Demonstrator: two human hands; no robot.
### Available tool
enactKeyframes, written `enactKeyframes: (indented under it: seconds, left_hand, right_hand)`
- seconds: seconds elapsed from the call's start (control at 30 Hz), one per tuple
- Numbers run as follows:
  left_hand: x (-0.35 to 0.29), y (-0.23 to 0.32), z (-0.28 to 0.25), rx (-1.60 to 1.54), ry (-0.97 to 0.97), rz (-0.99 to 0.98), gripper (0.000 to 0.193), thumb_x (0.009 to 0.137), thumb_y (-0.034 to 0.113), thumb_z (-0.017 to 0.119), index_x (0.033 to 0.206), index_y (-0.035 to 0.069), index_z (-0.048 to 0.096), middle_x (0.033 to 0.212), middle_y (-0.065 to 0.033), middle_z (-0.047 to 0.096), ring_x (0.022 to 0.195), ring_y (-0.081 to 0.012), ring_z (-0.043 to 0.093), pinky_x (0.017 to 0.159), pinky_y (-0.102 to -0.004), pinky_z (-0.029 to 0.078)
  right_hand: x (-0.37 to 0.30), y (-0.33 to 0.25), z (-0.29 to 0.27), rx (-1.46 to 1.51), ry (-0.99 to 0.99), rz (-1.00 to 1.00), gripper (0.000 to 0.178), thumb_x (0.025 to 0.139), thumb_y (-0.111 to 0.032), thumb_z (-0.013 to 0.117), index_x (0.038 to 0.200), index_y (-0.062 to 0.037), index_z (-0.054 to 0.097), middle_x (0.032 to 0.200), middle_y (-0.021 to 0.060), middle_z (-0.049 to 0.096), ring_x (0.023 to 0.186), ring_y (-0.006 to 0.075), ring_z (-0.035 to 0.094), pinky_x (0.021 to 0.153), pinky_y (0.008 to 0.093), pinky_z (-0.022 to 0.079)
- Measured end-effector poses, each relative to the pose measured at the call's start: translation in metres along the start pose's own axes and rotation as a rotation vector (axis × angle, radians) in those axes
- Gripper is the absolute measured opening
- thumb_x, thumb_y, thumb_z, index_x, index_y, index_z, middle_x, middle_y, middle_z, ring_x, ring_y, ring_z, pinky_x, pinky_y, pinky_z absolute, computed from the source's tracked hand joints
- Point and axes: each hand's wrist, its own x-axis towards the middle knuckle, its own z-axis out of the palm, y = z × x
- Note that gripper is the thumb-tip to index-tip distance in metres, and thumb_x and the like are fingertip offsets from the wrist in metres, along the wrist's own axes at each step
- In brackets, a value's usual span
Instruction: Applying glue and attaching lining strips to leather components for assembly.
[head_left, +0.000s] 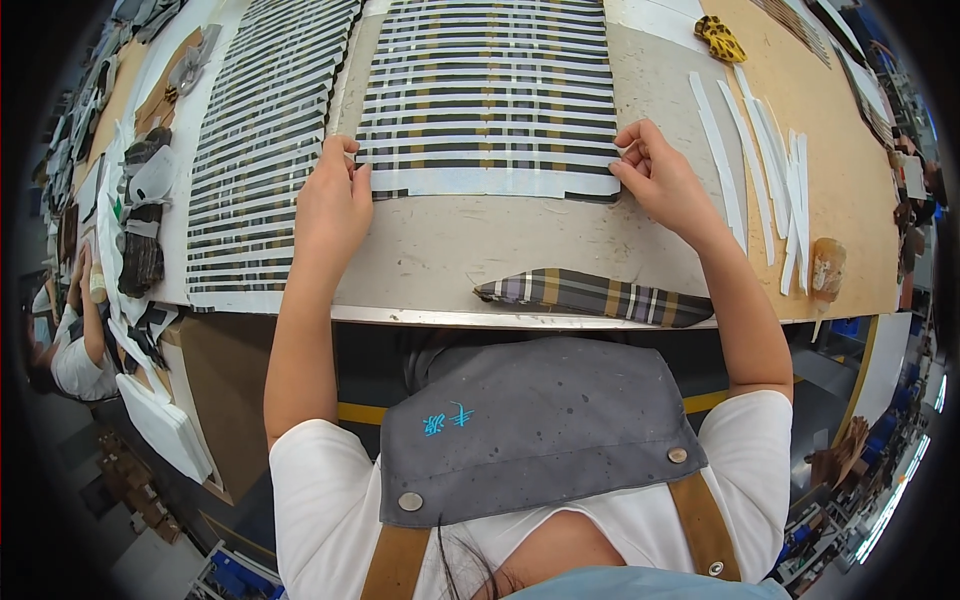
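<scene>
On the grey board in front of me lies a row of overlapping plaid fabric strips [490,110], dark with olive and lilac bands and edged in white. The nearest strip has a pale, wider band [480,181] along its front. At that strip's right end my right hand [665,180] pinches the corner between thumb and fingers. My left hand [335,200] is curled at the left end, thumb and fingertips against the strip's edge. What lies inside its fingers is partly hidden. Nearer to me, a folded plaid fabric piece [600,298] lies along the table's front edge.
A second row of plaid strips [260,150] covers the left side. Loose white strips [765,160] lie at the right, near an amber lump [828,268] and a yellow-black spotted cloth [720,40]. Dark bundles [145,220] sit at the left. A co-worker [80,355] is at far left.
</scene>
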Motion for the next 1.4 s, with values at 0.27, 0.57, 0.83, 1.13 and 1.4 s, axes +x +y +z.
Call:
enactKeyframes:
  seconds: [0.27, 0.57, 0.83, 1.13, 1.4]
  left_hand:
    - [-0.001, 0.002, -0.003, 0.190, 0.174, 0.092, 0.020, 0.092, 0.007, 0.047, 0.111, 0.000, 0.049, 0.102, -0.0195, 0.058, 0.089, -0.0356, 0.059, 0.074, -0.0424, 0.047]
    - [0.028, 0.007, 0.073, 0.379, 0.005, 0.284, 0.051, 0.100, 0.031, 0.030, 0.144, 0.005, 0.030, 0.152, -0.0117, 0.025, 0.142, -0.0290, 0.019, 0.114, -0.0497, 0.011]
    - [0.026, 0.004, 0.075, 0.413, -0.001, 0.226, 0.052, 0.100, 0.034, 0.023, 0.147, 0.011, 0.027, 0.154, -0.0071, 0.023, 0.143, -0.0258, 0.016, 0.115, -0.0459, 0.009]
    - [0.042, -0.002, 0.056, -0.478, 0.089, 0.099, 0.050, 0.099, 0.041, 0.038, 0.130, 0.004, 0.049, 0.133, -0.0176, 0.049, 0.125, -0.0306, 0.044, 0.107, -0.0393, 0.029]
    - [-0.015, 0.050, 0.006, -0.284, 0.195, 0.385, 0.020, 0.085, 0.013, 0.064, 0.102, 0.003, 0.064, 0.099, -0.0122, 0.064, 0.105, -0.0284, 0.055, 0.089, -0.0384, 0.041]
  right_hand:
    - [0.001, -0.015, -0.010, -0.216, 0.073, -0.001, 0.019, 0.091, -0.015, 0.054, 0.103, -0.0010, 0.051, 0.080, 0.0135, 0.060, 0.074, 0.0242, 0.059, 0.070, 0.0348, 0.047]
    - [0.085, -0.052, 0.099, -0.556, 0.249, -0.792, 0.045, 0.097, -0.026, 0.040, 0.136, -0.0032, 0.040, 0.145, 0.0139, 0.038, 0.135, 0.0285, 0.034, 0.112, 0.0443, 0.024]
    - [0.078, 0.016, 0.061, -0.767, 0.066, -0.602, 0.049, 0.100, -0.031, 0.026, 0.146, -0.0142, 0.028, 0.153, 0.0017, 0.024, 0.142, 0.0182, 0.017, 0.117, 0.0399, 0.010]
    - [0.076, 0.028, 0.024, -0.489, 0.011, -0.459, 0.049, 0.100, -0.037, 0.030, 0.144, -0.0141, 0.033, 0.150, 0.0061, 0.032, 0.140, 0.0243, 0.025, 0.116, 0.0433, 0.012]
    - [-0.026, -0.014, -0.027, -0.263, -0.089, -0.457, 0.032, 0.091, -0.024, 0.059, 0.117, -0.0053, 0.059, 0.116, 0.0097, 0.059, 0.102, 0.0230, 0.058, 0.089, 0.0352, 0.046]
